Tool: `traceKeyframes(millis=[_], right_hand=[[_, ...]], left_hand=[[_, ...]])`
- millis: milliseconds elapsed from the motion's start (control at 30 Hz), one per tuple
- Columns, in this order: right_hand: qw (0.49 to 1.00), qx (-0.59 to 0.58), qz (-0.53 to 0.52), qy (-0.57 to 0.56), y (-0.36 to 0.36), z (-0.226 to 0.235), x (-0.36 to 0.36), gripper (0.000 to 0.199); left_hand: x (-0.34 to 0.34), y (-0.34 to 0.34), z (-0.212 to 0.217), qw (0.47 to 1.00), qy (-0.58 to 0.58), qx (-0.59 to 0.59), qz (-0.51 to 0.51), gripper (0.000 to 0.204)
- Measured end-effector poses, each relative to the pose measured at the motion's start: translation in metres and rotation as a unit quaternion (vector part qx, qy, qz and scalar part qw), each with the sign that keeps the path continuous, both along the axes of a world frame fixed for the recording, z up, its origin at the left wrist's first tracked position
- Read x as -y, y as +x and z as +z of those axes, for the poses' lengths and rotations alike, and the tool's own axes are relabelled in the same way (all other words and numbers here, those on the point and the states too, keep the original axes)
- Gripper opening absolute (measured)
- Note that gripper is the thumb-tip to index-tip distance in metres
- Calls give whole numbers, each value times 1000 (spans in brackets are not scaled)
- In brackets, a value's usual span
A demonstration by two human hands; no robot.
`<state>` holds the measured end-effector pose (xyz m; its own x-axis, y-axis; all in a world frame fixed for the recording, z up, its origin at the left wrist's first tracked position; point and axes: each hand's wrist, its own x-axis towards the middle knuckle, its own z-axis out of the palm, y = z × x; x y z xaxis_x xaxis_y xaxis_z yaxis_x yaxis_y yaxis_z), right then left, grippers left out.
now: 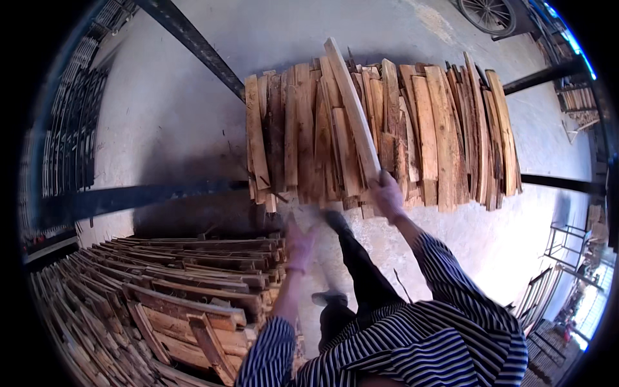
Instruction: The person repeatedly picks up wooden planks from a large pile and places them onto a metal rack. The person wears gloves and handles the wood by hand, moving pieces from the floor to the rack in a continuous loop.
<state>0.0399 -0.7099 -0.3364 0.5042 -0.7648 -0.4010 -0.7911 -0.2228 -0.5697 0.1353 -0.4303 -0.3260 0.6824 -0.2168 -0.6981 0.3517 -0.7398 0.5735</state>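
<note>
My right hand [388, 197] is closed round the near end of a long wooden plank [353, 109]. The plank lies slantwise over a wide row of rough boards [429, 135], its far end reaching past the row's back edge. My left hand [300, 242] is lower and to the left, between that row and a second stack of wood [193, 271]. Motion blurs it, but its fingers look spread and nothing shows in them.
Dark metal beams [193, 48] run out from the board row to the left and right. Metal racks [71, 122] stand along the left side. A spoked wheel [488, 14] is at the far right. My legs [364, 271] are between the two wood piles.
</note>
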Motion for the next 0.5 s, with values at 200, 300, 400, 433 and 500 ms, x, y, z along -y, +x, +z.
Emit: traceKeyframes(millis=[200, 300, 400, 433, 500], right_hand=[[936, 235, -82, 249, -58, 105, 87, 41], [990, 109, -60, -67, -111, 62, 148, 50], [930, 127, 34, -343, -73, 69, 140, 66], [935, 131, 101, -312, -49, 81, 127, 67], [941, 75, 197, -264, -15, 67, 92, 64]], left_hand=[[147, 93, -31, 937, 260, 131, -194, 137], [165, 120, -87, 923, 304, 144, -189, 137], [108, 143, -148, 962, 25, 256, -93, 113], [101, 156, -139, 958, -78, 265, -76, 106], [68, 182, -155, 989, -50, 131, -46, 82]])
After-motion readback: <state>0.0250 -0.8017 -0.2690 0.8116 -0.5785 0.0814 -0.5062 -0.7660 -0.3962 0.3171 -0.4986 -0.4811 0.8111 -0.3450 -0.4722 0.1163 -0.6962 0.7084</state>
